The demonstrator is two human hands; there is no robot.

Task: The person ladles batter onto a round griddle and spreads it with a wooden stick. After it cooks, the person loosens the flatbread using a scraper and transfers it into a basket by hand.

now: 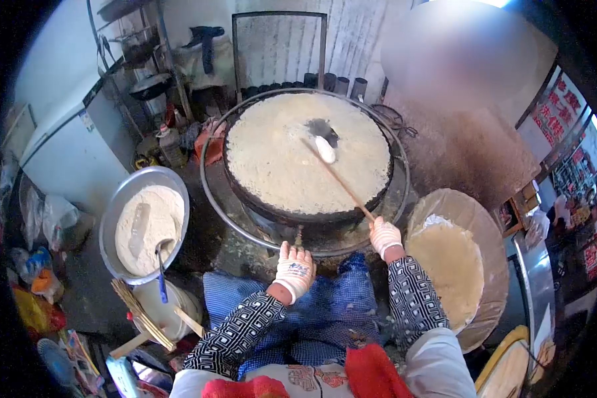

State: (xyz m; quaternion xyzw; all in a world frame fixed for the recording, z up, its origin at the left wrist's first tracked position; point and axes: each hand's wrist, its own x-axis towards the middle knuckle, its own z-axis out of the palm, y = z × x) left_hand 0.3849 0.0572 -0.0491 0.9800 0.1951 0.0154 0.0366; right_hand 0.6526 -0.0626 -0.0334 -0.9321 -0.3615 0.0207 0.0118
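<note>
Currently right hand grips stick, long axis slanting forward-left over pancake, far end beside white lump; left hand near hoop, fingers' grip unclear.

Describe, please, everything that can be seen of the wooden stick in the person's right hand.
The stick is long, thin and light brown, and looks like plain wood. The gloved right hand grips its near end. From there it slants forward and to the left, over the pale layer on the round pan. Its far end is near a dark patch, with a white, rounded lump beside the stick; whether the two are joined, or the stick touches the layer, cannot be told.
</note>
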